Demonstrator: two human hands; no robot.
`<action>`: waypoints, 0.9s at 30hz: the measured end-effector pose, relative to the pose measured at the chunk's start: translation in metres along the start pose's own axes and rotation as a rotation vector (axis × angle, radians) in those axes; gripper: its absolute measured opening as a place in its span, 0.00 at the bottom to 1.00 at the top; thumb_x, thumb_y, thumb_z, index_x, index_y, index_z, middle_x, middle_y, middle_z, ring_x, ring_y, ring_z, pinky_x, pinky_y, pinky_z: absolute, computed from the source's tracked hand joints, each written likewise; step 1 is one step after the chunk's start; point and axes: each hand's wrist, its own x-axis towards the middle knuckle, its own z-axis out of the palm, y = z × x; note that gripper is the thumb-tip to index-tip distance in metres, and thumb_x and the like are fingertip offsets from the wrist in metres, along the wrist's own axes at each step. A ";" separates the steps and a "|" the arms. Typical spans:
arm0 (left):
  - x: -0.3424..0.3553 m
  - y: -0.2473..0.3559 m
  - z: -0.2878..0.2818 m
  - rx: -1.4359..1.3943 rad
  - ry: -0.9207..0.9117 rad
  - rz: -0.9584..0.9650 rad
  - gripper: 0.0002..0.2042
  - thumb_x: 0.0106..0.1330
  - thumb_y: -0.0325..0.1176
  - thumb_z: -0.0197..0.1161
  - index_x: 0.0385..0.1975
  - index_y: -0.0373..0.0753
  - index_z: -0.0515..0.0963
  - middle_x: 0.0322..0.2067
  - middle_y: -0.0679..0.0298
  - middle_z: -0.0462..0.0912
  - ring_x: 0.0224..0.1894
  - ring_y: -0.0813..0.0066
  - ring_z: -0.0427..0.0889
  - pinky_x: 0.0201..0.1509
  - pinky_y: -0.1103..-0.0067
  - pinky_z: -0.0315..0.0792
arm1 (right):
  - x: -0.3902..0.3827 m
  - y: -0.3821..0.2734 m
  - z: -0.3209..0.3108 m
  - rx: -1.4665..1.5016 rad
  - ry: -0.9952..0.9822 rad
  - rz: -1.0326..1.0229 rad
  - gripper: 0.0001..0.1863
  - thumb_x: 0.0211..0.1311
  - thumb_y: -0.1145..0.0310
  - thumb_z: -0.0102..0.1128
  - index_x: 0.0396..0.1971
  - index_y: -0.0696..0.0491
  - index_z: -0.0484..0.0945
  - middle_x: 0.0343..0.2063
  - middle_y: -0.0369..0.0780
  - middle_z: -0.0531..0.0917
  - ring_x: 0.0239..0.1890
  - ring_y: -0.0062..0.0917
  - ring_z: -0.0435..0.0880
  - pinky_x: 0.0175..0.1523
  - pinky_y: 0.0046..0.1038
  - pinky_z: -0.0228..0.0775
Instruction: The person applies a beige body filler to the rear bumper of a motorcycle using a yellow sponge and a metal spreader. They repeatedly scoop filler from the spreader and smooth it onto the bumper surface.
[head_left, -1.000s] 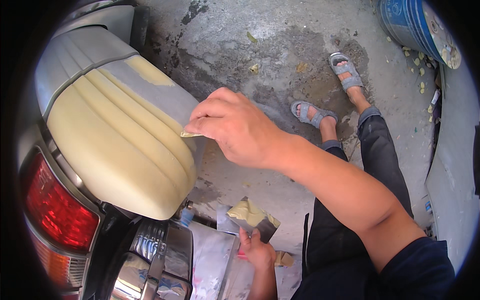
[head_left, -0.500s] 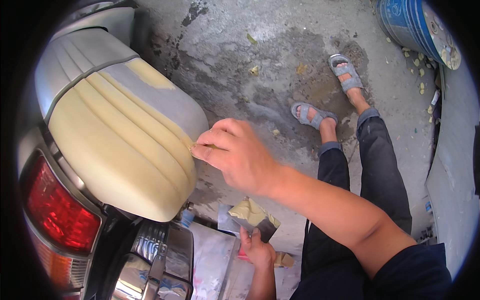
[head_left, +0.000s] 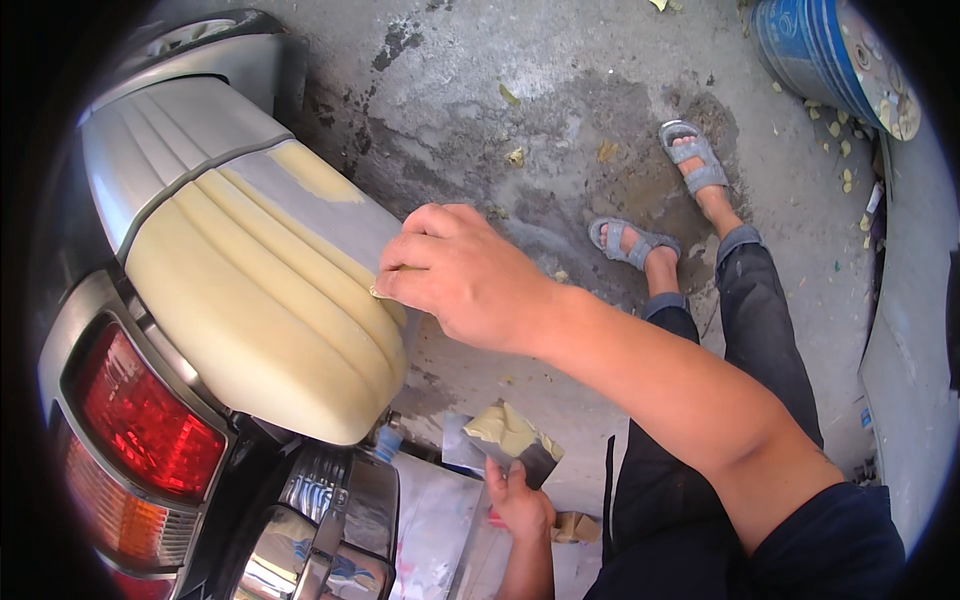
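A vehicle's rear side panel [head_left: 260,290], ridged and largely coated in pale yellow filler, fills the left; a grey strip runs along its far side. Against its right edge is my right hand [head_left: 460,275], fingers closed in a pinch on a thin spreader [head_left: 377,292] that mostly hides behind them. Its visible tip touches the panel. Lower down, my left hand [head_left: 520,502] grips a dark flat mixing plate [head_left: 540,465] by its near edge. A mound of yellow filler [head_left: 500,428] sits on that plate.
The red tail light [head_left: 150,415] and chrome bumper [head_left: 320,520] are at lower left. A pale, stained surface [head_left: 430,510] lies under my left hand. My sandalled feet [head_left: 625,240] stand on damp concrete. A blue drum [head_left: 800,45] is at upper right, near a grey panel [head_left: 915,330].
My right hand has shifted up and slightly left along the panel edge, the spreader still in it. The whole view has shifted a little; my left hand keeps the plate.
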 end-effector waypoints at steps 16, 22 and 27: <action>0.003 -0.005 -0.006 -0.009 0.012 -0.025 0.25 0.65 0.18 0.46 0.64 0.33 0.62 0.58 0.56 0.72 0.59 0.66 0.71 0.65 0.70 0.63 | -0.051 -0.031 0.026 -0.181 0.038 0.019 0.11 0.53 0.67 0.55 0.34 0.53 0.83 0.37 0.34 0.79 0.48 0.30 0.73 0.59 0.41 0.61; 0.009 0.021 0.008 -0.147 0.007 -0.031 0.26 0.63 0.19 0.49 0.64 0.34 0.64 0.59 0.57 0.72 0.60 0.63 0.71 0.67 0.65 0.61 | -0.079 -0.027 -0.002 0.071 -0.048 0.156 0.17 0.49 0.75 0.59 0.42 0.55 0.81 0.41 0.37 0.81 0.46 0.33 0.75 0.54 0.37 0.68; 0.010 0.049 0.035 -0.298 -0.050 -0.105 0.28 0.60 0.22 0.49 0.64 0.34 0.64 0.61 0.56 0.71 0.62 0.61 0.70 0.68 0.63 0.61 | -0.106 -0.036 -0.051 0.248 -0.314 0.353 0.21 0.48 0.82 0.60 0.46 0.58 0.79 0.41 0.40 0.82 0.44 0.37 0.78 0.49 0.33 0.73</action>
